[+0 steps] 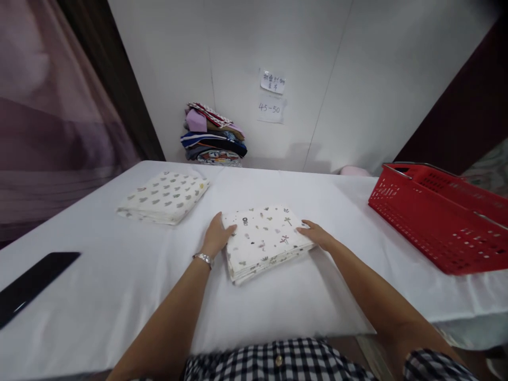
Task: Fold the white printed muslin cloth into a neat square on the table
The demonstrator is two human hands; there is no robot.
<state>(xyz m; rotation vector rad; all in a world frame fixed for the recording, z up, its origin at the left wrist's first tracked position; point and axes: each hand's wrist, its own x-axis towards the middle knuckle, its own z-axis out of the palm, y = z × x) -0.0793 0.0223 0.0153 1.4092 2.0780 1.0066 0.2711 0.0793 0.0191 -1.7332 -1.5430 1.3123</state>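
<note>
A folded white cloth [265,235] with small printed plants and figures lies on the white table in front of me. My left hand [217,236] grips its left edge, thumb on top and the other fingers along the side. At the opposite edge my right hand [318,234] holds the cloth the same way, its thumb near the top face. Both sets of fingers are partly hidden by the cloth. Farther left lies a second folded white cloth [166,197] with grey-green prints, apart from my hands.
A red plastic basket [436,217] with metal handles stands on the right. A black phone-like slab [35,283] lies at the left. Behind the far table edge is a stack of folded fabrics [214,135], near paper signs [272,98] on the wall.
</note>
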